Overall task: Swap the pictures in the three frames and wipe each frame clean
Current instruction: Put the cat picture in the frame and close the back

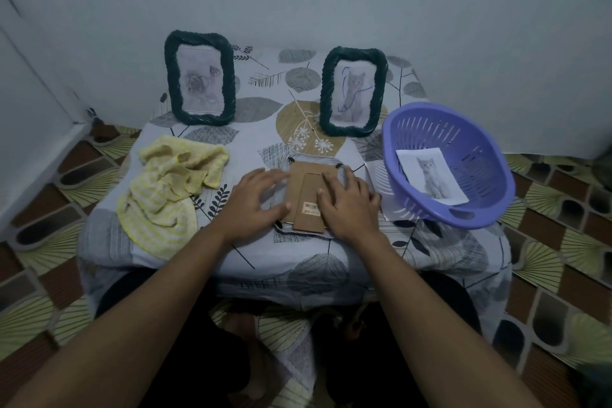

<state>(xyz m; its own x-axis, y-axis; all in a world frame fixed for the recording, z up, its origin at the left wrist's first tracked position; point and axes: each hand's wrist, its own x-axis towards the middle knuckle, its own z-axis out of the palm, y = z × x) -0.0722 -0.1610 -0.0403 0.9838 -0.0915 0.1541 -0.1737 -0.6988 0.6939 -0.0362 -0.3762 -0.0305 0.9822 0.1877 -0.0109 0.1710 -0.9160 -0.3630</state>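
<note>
Face-down frame (299, 175) was pressed to the table (255, 103) by left hand (256, 205) and right hand (349, 209), fingers (266, 175) spread flat. Rose frame (199, 78) and cat frame (353, 91) stood behind; yellow cloth (165, 189) lay aside. Most work was judged undone.

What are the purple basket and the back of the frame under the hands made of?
The purple basket looks like moulded plastic: smooth, slotted walls. The frame back looks like matte brown cardboard or fibreboard, with a barcode sticker.
</note>
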